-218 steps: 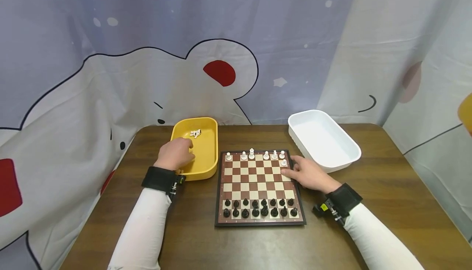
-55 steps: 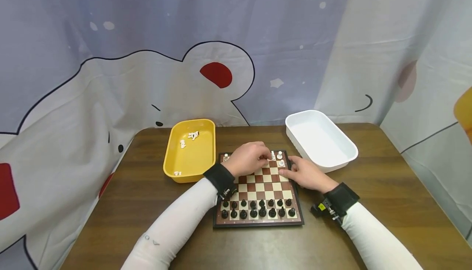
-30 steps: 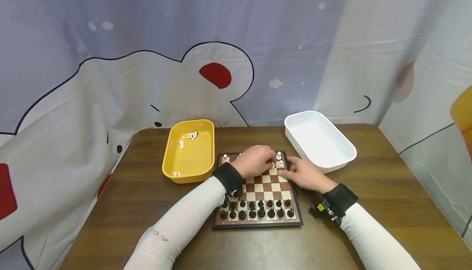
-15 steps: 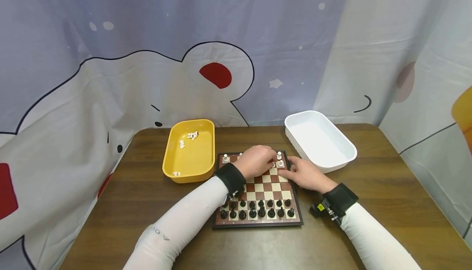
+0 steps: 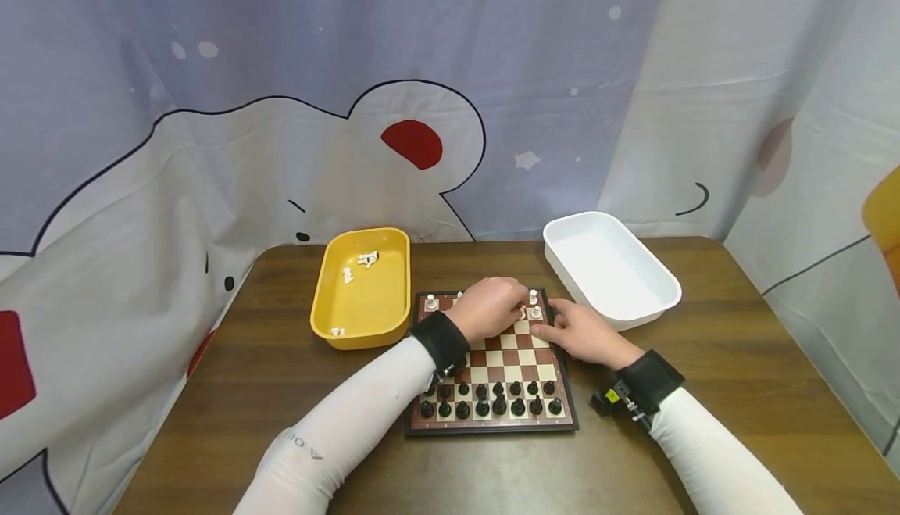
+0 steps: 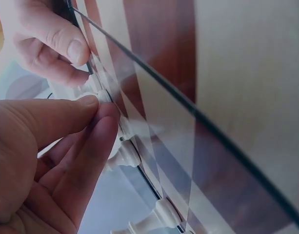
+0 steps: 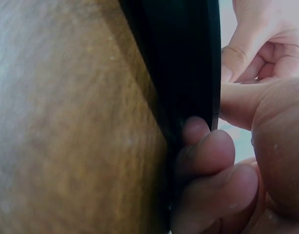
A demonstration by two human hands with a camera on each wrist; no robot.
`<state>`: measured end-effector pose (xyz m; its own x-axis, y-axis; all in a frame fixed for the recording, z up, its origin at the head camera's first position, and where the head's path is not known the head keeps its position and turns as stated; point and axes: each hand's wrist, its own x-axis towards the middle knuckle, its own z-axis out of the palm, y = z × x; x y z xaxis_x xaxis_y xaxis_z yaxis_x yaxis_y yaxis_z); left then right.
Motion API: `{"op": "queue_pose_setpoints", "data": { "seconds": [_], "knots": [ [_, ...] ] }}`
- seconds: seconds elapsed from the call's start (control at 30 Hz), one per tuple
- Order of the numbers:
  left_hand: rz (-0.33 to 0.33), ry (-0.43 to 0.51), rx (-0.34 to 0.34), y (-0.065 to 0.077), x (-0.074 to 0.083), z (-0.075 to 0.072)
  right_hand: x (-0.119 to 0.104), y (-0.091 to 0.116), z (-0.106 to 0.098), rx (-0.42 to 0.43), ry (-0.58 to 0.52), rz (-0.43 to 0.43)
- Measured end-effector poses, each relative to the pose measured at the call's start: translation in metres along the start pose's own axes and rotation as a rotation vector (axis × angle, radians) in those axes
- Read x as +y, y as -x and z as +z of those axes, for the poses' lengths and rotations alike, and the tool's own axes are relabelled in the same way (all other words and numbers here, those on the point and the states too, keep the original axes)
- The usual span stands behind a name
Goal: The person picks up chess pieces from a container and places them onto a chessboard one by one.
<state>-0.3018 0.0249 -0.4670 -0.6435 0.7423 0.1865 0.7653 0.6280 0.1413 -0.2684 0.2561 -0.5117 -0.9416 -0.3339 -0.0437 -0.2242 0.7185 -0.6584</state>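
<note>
My left hand (image 5: pixel 487 308) reaches over the far side of the folding chessboard (image 5: pixel 509 359). Its thumb and index finger pinch a white pawn (image 5: pixel 522 314) low on the second row, mostly covered by the fingertips. Just right of it stands another white pawn (image 5: pixel 537 312), with a white rook (image 5: pixel 533 296) behind. My right hand (image 5: pixel 585 333) grips the board's right edge, thumb on top and fingers curled against the side, as the right wrist view shows. More white pieces (image 6: pixel 159 214) line the back row in the left wrist view; my left hand hides several from the head view.
Left of the board sits a yellow tray (image 5: pixel 366 300) with several white pieces (image 5: pixel 368 259) lying in it. A white tray (image 5: pixel 612 265) stands behind my right hand. Two rows of black pieces (image 5: pixel 498 405) occupy the near side. Patterned cloth hangs behind the table (image 5: pixel 492 476).
My left hand was in the yellow tray, then came over the board's far rows and shifted slightly right and nearer. It has held almost still for the last second. My right hand stays at the board's edge.
</note>
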Motion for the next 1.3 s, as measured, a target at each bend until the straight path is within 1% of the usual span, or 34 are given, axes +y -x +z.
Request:
{"op": "queue_pose_setpoints", "data": {
  "seconds": [0.17,0.37,0.57,0.73,0.9,1.07,1.13,1.23,1.3],
  "knots": [
    [-0.003,-0.002,-0.006,0.004,0.000,-0.005,0.000,-0.001,0.000,-0.004,0.004,-0.010],
    [-0.007,0.025,0.030,0.012,-0.002,-0.018,0.001,-0.001,0.001,0.002,0.005,0.004],
    [-0.064,0.103,0.071,0.019,-0.010,-0.033,-0.001,-0.001,0.001,0.002,0.008,0.016],
    [-0.109,0.142,0.139,0.025,-0.019,-0.048,-0.001,0.000,0.000,0.001,0.011,0.023],
    [-0.172,0.186,0.216,0.035,-0.032,-0.065,0.001,-0.001,0.001,0.002,0.013,0.018],
    [-0.239,0.229,0.320,0.049,-0.051,-0.079,0.001,-0.002,0.002,0.005,0.019,0.010],
    [-0.264,0.231,0.356,0.056,-0.059,-0.083,0.001,-0.002,0.002,0.007,0.019,0.010],
    [-0.306,0.237,0.387,0.066,-0.072,-0.088,0.001,-0.002,0.002,0.009,0.019,0.011],
    [-0.347,0.240,0.400,0.073,-0.079,-0.091,0.002,-0.002,0.002,0.009,0.020,0.011]
  ]
}}
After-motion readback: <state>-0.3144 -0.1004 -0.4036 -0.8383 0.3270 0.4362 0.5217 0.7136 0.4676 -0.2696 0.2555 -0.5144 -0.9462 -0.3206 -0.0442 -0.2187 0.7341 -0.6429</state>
